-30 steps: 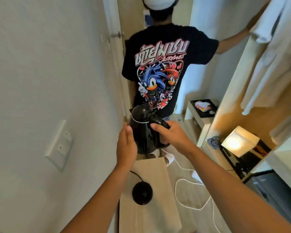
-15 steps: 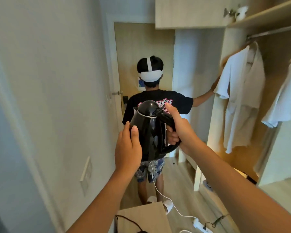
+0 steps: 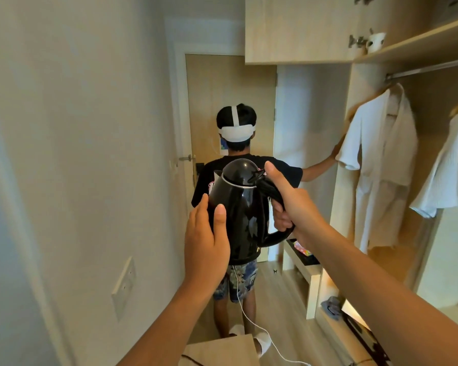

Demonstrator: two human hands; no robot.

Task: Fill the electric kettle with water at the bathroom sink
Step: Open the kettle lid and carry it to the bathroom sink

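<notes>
a pale wall (image 3: 72, 154) fills the left half of the frame, with a white switch plate (image 3: 124, 283) low on it; an open wooden wardrobe (image 3: 407, 48) takes the right side, where two white robes (image 3: 381, 165) hang from a rail in the upper right; a closed wooden door (image 3: 222, 83) stands at the far end of the narrow passage, centre top; in front of it a second person (image 3: 238, 159) stands with their back to the camera, in a black t-shirt, patterned shorts and a white headset strap, one arm stretched out to the wardrobe's edge; at centre frame the black electric kettle (image 3: 238, 207) is held up in the air, upright, lid closed, spout towards the left, covering that person's back; the right hand (image 3: 288, 204) is clenched around the kettle's handle, thumb laid along its top near the lid; the left hand (image 3: 206, 241) lies flat and open against the kettle's near side, fingers up, gripping nothing; a white cable (image 3: 249, 320) trails down across the wooden floor at lower centre; a corner of a light wooden surface (image 3: 222, 350) shows at the bottom edge.
</notes>
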